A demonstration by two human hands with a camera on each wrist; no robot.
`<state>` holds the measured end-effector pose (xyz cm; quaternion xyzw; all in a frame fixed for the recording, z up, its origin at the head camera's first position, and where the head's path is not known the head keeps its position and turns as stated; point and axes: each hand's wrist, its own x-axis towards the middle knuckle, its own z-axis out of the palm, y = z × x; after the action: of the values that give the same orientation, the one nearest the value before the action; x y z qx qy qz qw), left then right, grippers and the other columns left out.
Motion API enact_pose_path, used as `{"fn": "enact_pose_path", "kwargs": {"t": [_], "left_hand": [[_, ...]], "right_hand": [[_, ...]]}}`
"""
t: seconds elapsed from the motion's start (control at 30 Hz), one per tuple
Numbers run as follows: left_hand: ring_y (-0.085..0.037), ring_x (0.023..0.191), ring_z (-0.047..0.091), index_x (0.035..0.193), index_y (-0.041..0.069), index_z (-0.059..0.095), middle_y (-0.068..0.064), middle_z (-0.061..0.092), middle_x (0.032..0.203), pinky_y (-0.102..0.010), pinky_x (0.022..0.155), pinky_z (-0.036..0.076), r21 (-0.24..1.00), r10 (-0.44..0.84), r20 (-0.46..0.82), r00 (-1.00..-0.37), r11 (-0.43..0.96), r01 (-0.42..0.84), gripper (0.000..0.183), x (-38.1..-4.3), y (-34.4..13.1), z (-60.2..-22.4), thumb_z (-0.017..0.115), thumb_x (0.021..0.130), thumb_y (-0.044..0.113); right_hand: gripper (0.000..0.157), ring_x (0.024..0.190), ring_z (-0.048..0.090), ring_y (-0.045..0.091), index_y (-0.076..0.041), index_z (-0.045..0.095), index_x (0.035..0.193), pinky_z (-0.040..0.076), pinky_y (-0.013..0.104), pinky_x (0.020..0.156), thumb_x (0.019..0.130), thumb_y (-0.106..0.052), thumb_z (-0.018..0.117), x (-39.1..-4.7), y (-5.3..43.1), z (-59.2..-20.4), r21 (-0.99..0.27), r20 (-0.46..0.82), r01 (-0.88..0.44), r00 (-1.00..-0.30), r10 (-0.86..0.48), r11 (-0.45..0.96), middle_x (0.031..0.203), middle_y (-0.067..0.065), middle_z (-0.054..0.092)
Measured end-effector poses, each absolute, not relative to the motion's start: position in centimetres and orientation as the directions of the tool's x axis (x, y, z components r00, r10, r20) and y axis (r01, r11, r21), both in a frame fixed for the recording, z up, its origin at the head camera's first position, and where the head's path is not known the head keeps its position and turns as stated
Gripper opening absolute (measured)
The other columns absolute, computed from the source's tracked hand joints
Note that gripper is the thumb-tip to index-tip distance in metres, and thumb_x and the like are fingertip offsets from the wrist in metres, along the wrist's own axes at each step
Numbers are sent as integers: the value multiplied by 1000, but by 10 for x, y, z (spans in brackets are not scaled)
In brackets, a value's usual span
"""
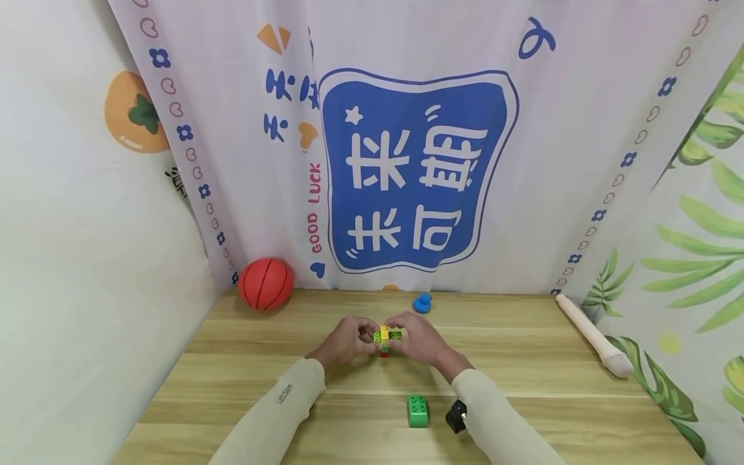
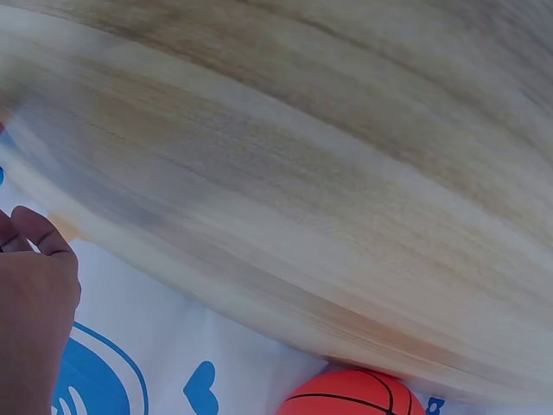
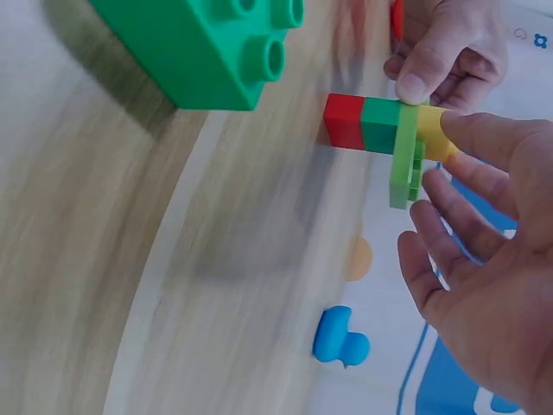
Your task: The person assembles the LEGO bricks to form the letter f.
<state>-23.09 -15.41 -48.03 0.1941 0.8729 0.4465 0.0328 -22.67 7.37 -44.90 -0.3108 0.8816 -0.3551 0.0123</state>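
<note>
A small stack of toy building blocks stands upright between the two hands, near the middle of the desk [image 1: 354, 439]. From the bottom it runs red block [image 3: 345, 122], green block [image 3: 380, 125], light green block [image 3: 403, 160], yellow block [image 3: 429, 128]. The relation that counts is a cross: the stack's long axis is vertical, while the light green block's long axis lies left to right, studs up, jutting out on both sides of the yellow one. Whether the red base touches the desk or hangs just above it, I cannot tell.

The left grip [image 1: 347, 339] is at the left end of that crosspiece, thumb pressed on it and fingers curled behind. The right grip [image 1: 421, 336] comes from the right, thumb and a finger nearly closed about the yellow block, the other fingers spread loosely beside the light green block's right end. Each hand is thus nearest its own end.

Nearer the person, a loose green block [image 1: 417, 413] lies apart from the stack, closer to the right forearm. On the far side sit a blue duck [image 1: 422, 303], right of the stack, and a red basketball [image 1: 266, 284], well to the left; a pale stick [image 1: 593, 336] lies at the far right.
</note>
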Motion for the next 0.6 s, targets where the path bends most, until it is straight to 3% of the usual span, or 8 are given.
{"fn": "enact_pose_path", "kwargs": {"t": [0.13, 0.23, 0.4, 0.6], "left_hand": [[-14, 86, 60, 109, 6, 80, -1, 72, 92, -21, 74, 52, 802, 364, 112, -925, 516, 300, 22, -231, -155, -480, 88, 89, 9], [-14, 86, 59, 110, 5, 79, 0, 71, 92, -21, 74, 52, 808, 360, 104, -927, 513, 290, 24, -230, -154, -480, 88, 89, 9], [-14, 88, 60, 113, 6, 79, 0, 71, 94, -21, 76, 53, 803, 343, 89, -935, 531, 271, 27, -229, -154, -480, 89, 88, 10], [-14, 90, 61, 116, 6, 79, 0, 71, 96, -22, 77, 54, 799, 332, 75, -940, 544, 256, 29, -228, -153, -480, 88, 89, 10]], "right_hand": [[35, 123, 66, 35, -2, 71, 131, 54, 56, 107, 98, -14, 78, -216, 85, -446, -639, 187, -510, -829, -527, 575, 133, 15, 70], [32, 115, 67, 30, -2, 69, 127, 57, 51, 101, 100, -16, 76, -206, 99, -443, -645, 128, -496, -820, -558, 581, 126, 15, 71], [35, 104, 70, 24, -1, 67, 125, 58, 35, 89, 100, -23, 78, -188, 122, -443, -668, -36, -491, -730, -683, 560, 118, 14, 72], [47, 105, 67, 16, -8, 65, 130, 57, 28, 89, 92, -25, 87, -166, 137, -445, -701, -205, -439, -631, -748, 562, 118, 5, 68]]}}
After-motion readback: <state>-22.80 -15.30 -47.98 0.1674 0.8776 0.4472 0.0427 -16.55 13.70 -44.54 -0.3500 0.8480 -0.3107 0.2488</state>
